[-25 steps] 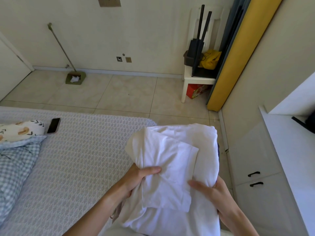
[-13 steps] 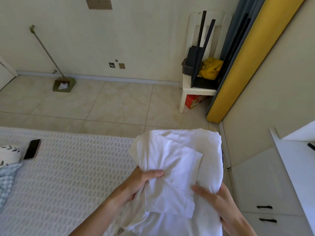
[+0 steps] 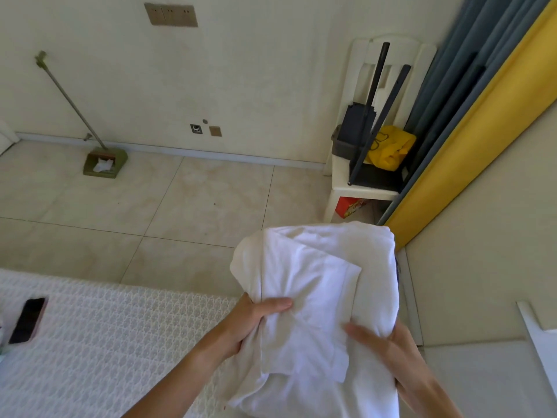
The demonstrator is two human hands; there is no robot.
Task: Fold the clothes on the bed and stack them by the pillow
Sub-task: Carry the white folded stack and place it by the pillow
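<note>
A phone (image 3: 27, 320) lay face up on the bed (image 3: 105, 342) near its left edge, well apart from the hands. Across the tiled floor, a long-handled dustpan (image 3: 102, 161) leaned against the far wall with a crumpled tissue in it. In the right corner a white chair (image 3: 366, 164) carried a dark upturned stool and a yellow bag (image 3: 390, 147), beside blue and yellow curtains (image 3: 470, 116). A white cabinet (image 3: 494, 381) stood close on the right.

The pillow was out of view, and the bed's left part was cut off by the frame.

The white garment (image 3: 316, 303) was held up in front of the person, above the bed's right edge. It was bundled in loose folds, its long axis running roughly away from the person, with a squared flap lying on top. The left hand (image 3: 256, 321) pinched a bunch of cloth, thumb on top. The right hand (image 3: 388, 354) gripped the right side, thumb pressed across the fabric; its fingers were hidden behind the cloth.
</note>
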